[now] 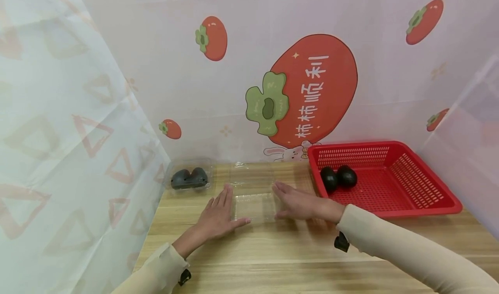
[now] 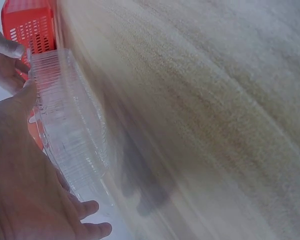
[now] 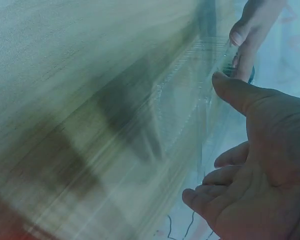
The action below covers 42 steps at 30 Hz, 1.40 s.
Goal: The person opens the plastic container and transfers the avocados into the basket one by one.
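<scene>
An unfolded clear plastic clamshell box [image 1: 255,206] stands on the wooden table, its lid [image 1: 251,174] laid back toward the wall. My left hand [image 1: 220,218] is at the left side of the box, fingers extended and thumb along the front edge. Opposite it, my right hand [image 1: 298,203] is at the right side with fingers straight. In the left wrist view, the ridged wall of the box [image 2: 70,110] lies between the two hands. The right wrist view has my right thumb close to the rim, fingers loosely spread. Nothing shows inside the box.
A second clear box [image 1: 190,163] with two dark avocado-like fruits [image 1: 189,179] sits back left by the wall covering. At the right stands a red perforated basket [image 1: 425,172], two more dark fruits [image 1: 338,178] at its left end. Printed sheets [image 1: 156,47] enclose the table [image 1: 249,259].
</scene>
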Available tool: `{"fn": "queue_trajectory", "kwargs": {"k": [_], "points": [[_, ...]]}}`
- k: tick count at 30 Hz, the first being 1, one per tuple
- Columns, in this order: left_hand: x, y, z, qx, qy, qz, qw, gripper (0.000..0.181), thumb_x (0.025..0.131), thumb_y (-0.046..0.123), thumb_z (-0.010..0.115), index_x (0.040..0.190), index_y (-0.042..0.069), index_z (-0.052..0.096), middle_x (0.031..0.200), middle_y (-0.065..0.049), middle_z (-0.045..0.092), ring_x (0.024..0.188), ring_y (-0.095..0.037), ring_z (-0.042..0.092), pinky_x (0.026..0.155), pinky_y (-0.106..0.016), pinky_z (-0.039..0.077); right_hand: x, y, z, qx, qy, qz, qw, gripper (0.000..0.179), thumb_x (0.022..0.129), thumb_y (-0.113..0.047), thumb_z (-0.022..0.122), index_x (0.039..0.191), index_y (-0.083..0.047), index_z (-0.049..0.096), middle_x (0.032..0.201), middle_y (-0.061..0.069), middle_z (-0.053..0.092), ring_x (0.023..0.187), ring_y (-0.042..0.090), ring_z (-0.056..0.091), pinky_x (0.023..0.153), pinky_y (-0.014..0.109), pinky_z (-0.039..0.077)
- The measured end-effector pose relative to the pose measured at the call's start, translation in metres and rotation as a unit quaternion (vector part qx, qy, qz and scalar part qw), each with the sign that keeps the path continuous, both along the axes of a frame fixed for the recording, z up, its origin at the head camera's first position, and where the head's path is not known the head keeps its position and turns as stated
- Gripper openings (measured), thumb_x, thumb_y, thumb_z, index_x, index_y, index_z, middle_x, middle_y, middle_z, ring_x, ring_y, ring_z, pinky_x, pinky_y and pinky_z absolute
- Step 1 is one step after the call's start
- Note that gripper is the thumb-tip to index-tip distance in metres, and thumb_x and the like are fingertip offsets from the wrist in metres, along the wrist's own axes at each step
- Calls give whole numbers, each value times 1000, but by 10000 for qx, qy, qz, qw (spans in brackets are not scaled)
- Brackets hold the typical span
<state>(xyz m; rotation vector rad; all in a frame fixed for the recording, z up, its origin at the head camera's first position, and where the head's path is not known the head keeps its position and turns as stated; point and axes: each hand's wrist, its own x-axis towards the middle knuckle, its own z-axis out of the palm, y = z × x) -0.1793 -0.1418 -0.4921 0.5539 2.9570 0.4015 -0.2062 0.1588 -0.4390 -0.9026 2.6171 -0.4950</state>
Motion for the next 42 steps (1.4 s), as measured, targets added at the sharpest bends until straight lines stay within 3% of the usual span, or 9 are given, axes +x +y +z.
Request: {"fn": "queue_trajectory", "kwargs": {"k": [5,12,18,23,27,32,38,42], "points": [[3,2,1,-131,114,-58,9998,120,94,79,57,167,-5,14,175,-24,14,160,-38,23,125,-62,26,-3,1,-3,15,-86,7,10000,96,96,-37,80,166,3,27,174,24,20,161,37,22,124,54,31],[8,3,6,-339,302,-233,9987,113,95,76,58,166,-5,23,173,-24,23,157,-39,31,125,-62,27,-15,8,9,-12,-730,-41,9973,97,97,-30,80,168,-1,21,176,18,17,160,35,25,123,52,35],[12,7,20,-694,556,-355,9954,104,96,75,57,162,-4,37,165,-22,42,149,-40,45,124,-62,29,-23,11,19,-19,-999,-41,9950,101,91,-26,86,168,-2,25,174,19,24,156,39,34,120,56,39],[13,10,29,-645,701,-577,9938,96,97,70,62,157,-3,46,157,-22,51,143,-41,51,122,-63,32,-29,12,22,149,-953,118,9953,102,87,-22,90,167,-5,29,173,17,28,152,40,40,116,55,45],[8,10,33,-324,651,-1172,9904,96,99,64,64,159,-7,40,163,-26,42,150,-42,42,123,-61,32,-33,12,23,324,-875,317,9951,100,85,-16,91,166,-4,34,173,17,28,153,42,38,115,56,45],[-5,13,29,-94,421,-1854,9817,100,100,60,65,163,-9,29,170,-28,29,156,-41,31,125,-57,30,-37,8,25,571,-829,471,9938,95,84,-8,90,164,-10,40,173,10,32,155,37,37,115,55,45],[-16,24,30,-414,-138,-2140,9759,105,100,67,60,168,-2,20,175,-21,17,162,-33,21,129,-53,23,-39,2,28,879,-673,752,9910,95,83,-6,90,164,-15,42,174,3,31,155,32,38,115,54,46],[-19,30,28,-624,-276,-2164,9739,111,97,72,59,169,-1,15,177,-17,11,163,-31,17,130,-51,19,-41,0,28,1022,-582,918,9888,96,82,-5,91,164,-13,42,174,4,29,156,31,37,118,55,42]]}}
